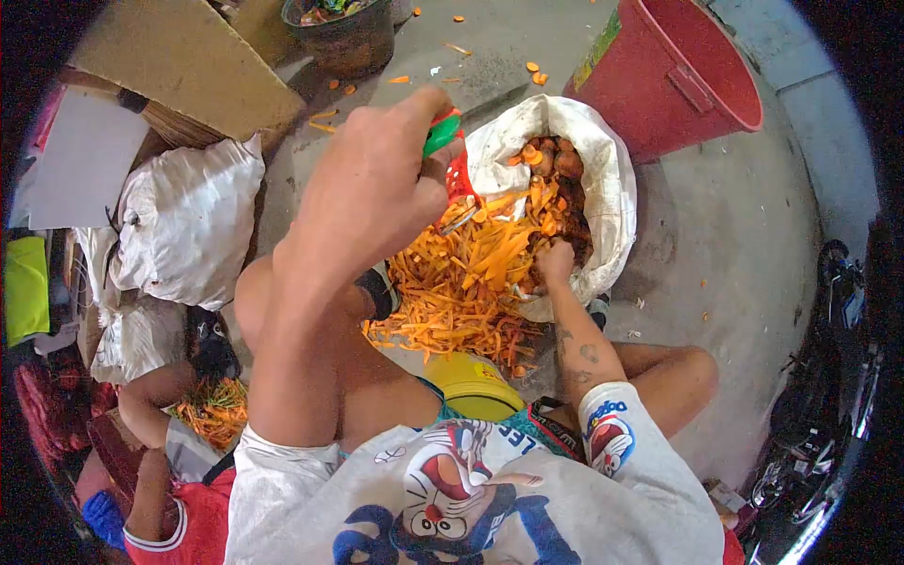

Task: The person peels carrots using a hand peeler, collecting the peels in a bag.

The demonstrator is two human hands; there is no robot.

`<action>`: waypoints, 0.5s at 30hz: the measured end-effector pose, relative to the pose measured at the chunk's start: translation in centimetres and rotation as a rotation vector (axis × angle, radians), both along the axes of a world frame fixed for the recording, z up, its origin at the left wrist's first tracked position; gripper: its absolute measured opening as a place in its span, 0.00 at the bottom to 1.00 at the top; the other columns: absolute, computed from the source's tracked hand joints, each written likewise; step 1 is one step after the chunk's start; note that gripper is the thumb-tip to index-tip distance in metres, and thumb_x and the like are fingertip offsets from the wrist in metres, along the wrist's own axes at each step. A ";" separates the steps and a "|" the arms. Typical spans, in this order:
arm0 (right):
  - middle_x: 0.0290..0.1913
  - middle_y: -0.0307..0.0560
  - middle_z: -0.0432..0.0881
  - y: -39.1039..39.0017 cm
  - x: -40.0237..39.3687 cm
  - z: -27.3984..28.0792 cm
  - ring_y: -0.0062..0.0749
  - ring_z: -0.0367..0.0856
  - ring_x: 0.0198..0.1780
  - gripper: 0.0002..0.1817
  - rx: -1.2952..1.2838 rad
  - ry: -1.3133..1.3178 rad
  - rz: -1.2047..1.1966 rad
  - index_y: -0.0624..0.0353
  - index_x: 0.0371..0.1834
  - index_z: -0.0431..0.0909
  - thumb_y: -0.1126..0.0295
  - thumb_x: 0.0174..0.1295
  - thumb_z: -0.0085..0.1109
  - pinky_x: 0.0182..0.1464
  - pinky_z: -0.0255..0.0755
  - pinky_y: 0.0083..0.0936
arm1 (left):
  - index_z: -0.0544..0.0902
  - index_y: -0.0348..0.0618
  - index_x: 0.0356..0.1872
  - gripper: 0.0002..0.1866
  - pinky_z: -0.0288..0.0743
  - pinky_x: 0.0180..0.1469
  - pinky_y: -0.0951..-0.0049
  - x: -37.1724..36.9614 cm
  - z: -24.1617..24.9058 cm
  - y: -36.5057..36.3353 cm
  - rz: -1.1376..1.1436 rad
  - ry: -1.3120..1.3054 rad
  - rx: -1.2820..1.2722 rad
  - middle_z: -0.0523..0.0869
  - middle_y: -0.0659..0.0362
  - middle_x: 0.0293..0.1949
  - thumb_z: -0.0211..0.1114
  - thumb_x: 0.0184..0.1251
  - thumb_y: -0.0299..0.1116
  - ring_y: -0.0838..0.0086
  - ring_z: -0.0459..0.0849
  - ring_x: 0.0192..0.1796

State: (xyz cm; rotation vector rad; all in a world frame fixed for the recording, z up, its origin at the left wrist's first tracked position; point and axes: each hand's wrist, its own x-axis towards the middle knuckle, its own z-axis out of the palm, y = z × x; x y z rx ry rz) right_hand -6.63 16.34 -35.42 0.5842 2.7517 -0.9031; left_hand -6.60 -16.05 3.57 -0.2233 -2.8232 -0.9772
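Note:
My left hand (pixel 377 160) is raised over the floor, closed round a peeler (pixel 459 179) with a red and green handle. The peeler's metal end points down at a large heap of orange carrot peelings (pixel 461 292). My right hand (pixel 557 261) reaches into the mouth of a white woven sack (pixel 617 202), at the edge of the heap. Its fingers look curled, and whatever they grip is hidden. Inside the sack lie brownish unpeeled carrots (pixel 568 165), with orange slices and peelings on top.
Between my legs stands a yellow container (pixel 476 381). A tall red bin (pixel 650 85) is beyond the sack; a dark bucket (pixel 344 38) stands at the back. Full white sacks (pixel 193 221) and cardboard (pixel 188 66) are at left. Another person in a red sleeve (pixel 179 513) sits close by, lower left.

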 end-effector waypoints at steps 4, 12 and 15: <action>0.48 0.66 0.84 1.7 -1.2 1.2 0.60 0.85 0.49 0.15 0.262 -0.089 0.322 0.71 0.43 0.84 0.69 0.59 0.68 0.52 0.80 0.46 | 0.80 0.35 0.47 0.12 0.77 0.41 0.56 0.2 -0.1 -0.4 0.014 0.035 0.000 0.85 0.39 0.32 0.69 0.68 0.31 0.43 0.84 0.36; 0.41 0.50 0.88 4.2 -2.3 12.2 0.44 0.87 0.40 0.21 -0.277 0.199 0.115 0.61 0.47 0.87 0.53 0.66 0.66 0.40 0.80 0.38 | 0.80 0.36 0.46 0.11 0.76 0.38 0.56 0.4 -0.4 0.4 -0.040 0.085 -0.002 0.85 0.39 0.30 0.68 0.69 0.31 0.44 0.83 0.32; 0.39 0.37 0.83 4.8 -3.2 20.5 0.27 0.83 0.40 0.21 -0.833 0.222 -0.121 0.57 0.53 0.84 0.49 0.74 0.59 0.41 0.78 0.29 | 0.81 0.36 0.46 0.11 0.76 0.38 0.55 0.3 -0.4 1.2 -0.037 0.059 -0.023 0.85 0.39 0.31 0.68 0.69 0.31 0.44 0.82 0.32</action>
